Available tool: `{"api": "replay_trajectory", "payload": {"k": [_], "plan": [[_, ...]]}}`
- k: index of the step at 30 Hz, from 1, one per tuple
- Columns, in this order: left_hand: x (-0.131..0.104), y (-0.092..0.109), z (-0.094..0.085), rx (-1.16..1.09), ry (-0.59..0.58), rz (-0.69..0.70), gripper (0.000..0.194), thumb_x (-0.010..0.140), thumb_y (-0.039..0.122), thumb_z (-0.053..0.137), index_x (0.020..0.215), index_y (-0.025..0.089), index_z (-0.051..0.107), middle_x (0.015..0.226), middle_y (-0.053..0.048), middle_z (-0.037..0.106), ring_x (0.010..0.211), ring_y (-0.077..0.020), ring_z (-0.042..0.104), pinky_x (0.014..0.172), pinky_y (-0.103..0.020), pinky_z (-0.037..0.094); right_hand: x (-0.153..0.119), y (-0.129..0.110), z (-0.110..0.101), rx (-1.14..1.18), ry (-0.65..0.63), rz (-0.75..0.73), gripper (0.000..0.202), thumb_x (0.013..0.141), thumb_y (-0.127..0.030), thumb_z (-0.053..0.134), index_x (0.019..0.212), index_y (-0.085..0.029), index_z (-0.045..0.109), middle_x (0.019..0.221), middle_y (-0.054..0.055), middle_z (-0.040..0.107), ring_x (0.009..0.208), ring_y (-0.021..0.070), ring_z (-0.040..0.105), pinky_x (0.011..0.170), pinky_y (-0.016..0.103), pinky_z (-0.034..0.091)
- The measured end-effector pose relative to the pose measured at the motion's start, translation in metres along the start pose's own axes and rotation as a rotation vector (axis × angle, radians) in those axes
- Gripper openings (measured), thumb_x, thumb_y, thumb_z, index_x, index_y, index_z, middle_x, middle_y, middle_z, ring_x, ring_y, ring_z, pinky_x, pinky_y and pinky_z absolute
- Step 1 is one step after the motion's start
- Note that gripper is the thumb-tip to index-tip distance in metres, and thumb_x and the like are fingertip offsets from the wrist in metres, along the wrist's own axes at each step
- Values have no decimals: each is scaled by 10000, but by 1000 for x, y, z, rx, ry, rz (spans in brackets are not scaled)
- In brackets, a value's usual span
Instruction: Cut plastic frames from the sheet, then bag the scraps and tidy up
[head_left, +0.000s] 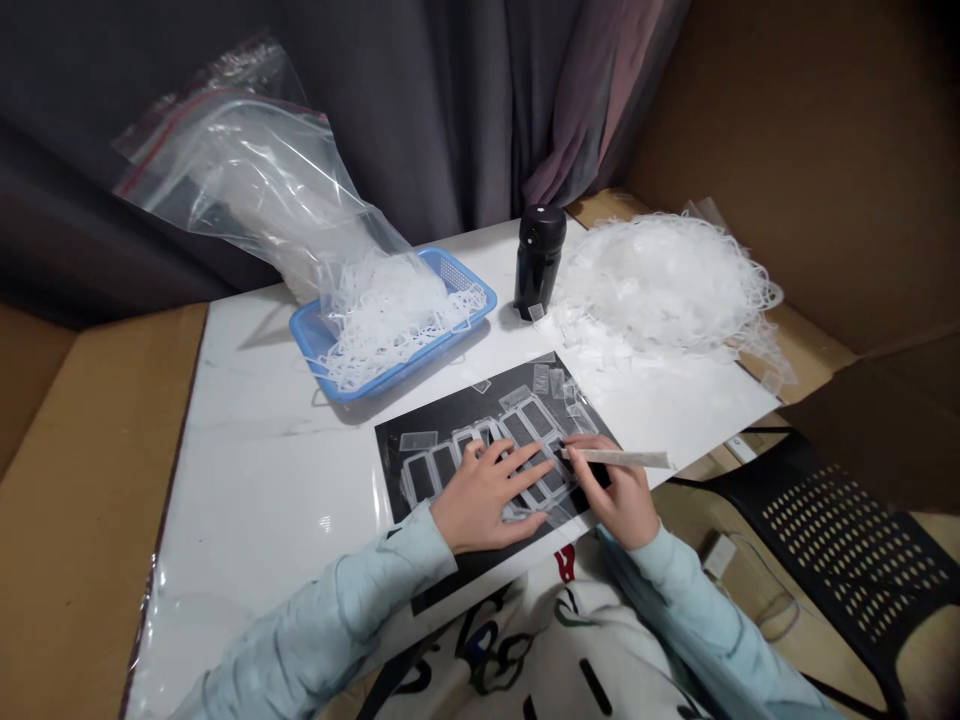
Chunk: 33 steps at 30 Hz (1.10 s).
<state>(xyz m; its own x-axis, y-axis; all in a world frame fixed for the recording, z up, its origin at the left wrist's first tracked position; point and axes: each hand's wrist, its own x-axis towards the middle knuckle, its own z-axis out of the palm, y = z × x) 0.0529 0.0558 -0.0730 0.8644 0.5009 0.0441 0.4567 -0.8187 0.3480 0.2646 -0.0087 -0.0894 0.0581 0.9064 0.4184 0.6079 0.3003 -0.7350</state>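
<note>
A black sheet (435, 590) lies on the white table near its front edge. Across it sits a row of translucent rectangular frames (424, 477), with several small clear pieces (556, 383) scattered toward its far right corner. My left hand (491, 495) rests on the frames, palm down with fingers spread. In my right hand (616, 500) is a thin pale stick-like tool (626, 458), pinched between thumb and fingers. Its dark tip points left, at the right end of the row. What the tip touches is too small to make out.
A blue basket (390, 383) holds white plastic loops (390, 320) spilling from a clear zip bag (255, 170). Behind the sheet stands a black bottle (538, 262). A heap of translucent frames (667, 285) covers the right back. A black chair (817, 530) stands right of the table (247, 470).
</note>
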Motion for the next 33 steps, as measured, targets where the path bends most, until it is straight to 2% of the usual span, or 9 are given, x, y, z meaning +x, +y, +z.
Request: {"api": "replay_trajectory", "payload": {"k": [8,12,15,19,23,26,29,31,33], "plan": [[0,1,0,-16,1,-3,562,921,537,480,1431,300,481,1516,-20,453,1227,-327,459,946,-494,308,0,-10,-9,-217,-166,-173,150,961,-118,504,1051,-175,609,1018,115,685,990,223,636,862,383,537],[0,1,0,-14,-6,-3,562,909,537,500,1407,279,512,1517,-38,450,1215,-331,459,956,-505,314,-6,-5,-6,-462,-159,-338,236,990,-165,454,1146,-147,629,1149,140,693,1064,269,613,882,408,505],[0,1,0,-18,-12,-9,558,907,524,501,1411,282,507,1521,-34,444,1216,-332,452,957,-512,313,-7,1,-7,-548,-106,-375,256,996,-182,444,1158,-166,642,1180,130,693,1079,270,603,869,394,489],[0,2,-1,-28,-25,-17,552,914,520,482,1421,301,492,1527,-23,436,1236,-338,441,949,-515,317,4,17,-26,-669,3,-316,254,978,-156,478,1165,-176,649,1192,144,682,1064,276,605,840,398,492],[0,1,0,-51,-41,-22,561,920,535,460,1436,315,468,1542,-11,413,1263,-344,432,955,-527,318,20,38,-59,-761,279,-191,213,933,-193,583,1119,-210,686,1164,134,676,988,270,618,787,391,513],[-1,0,1,-63,-51,-25,570,919,529,463,1449,320,450,1548,-10,402,1276,-349,426,971,-541,313,26,42,-73,-732,405,-100,178,926,-246,600,1049,-201,720,1081,138,678,893,246,620,729,367,514],[-2,0,2,-65,-45,-25,584,911,527,474,1453,313,446,1553,-13,393,1280,-351,422,994,-548,303,25,34,-72,-579,338,-35,177,942,-279,585,1004,-186,722,840,80,674,686,171,598,610,293,485],[-1,0,1,-64,-37,-21,607,902,535,485,1462,307,435,1559,-17,383,1283,-351,421,1006,-549,303,21,26,-66,-374,213,45,188,956,-279,569,1053,-189,703,735,30,652,587,133,573,542,251,459],[-1,0,0,-56,-31,-18,640,889,546,499,1473,297,419,1566,-27,370,1288,-355,420,1015,-552,305,15,19,-59,-171,87,106,218,975,-263,535,1131,-195,672,719,12,650,586,127,590,550,237,470]]}}
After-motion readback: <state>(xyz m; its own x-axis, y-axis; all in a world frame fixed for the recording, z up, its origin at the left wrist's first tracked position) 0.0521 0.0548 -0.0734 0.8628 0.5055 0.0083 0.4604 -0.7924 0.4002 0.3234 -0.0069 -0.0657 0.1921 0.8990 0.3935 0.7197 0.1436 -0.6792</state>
